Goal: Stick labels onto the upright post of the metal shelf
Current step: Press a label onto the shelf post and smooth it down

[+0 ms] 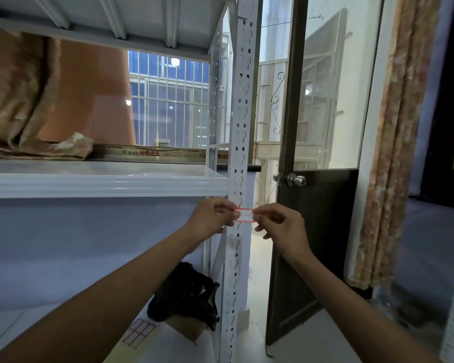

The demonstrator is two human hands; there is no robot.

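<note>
A white label with a red border is held flat across the front of the white perforated upright post, just below the middle shelf. My left hand pinches its left end and my right hand pinches its right end. Whether the label touches the post I cannot tell. A sheet of more red-bordered labels lies on the lower shelf board, under my left forearm.
The white middle shelf carries brown cloth and a long printed box. A dark bundle sits on a cardboard box on the lower shelf. A dark door with a round knob stands open right of the post, with a curtain beyond.
</note>
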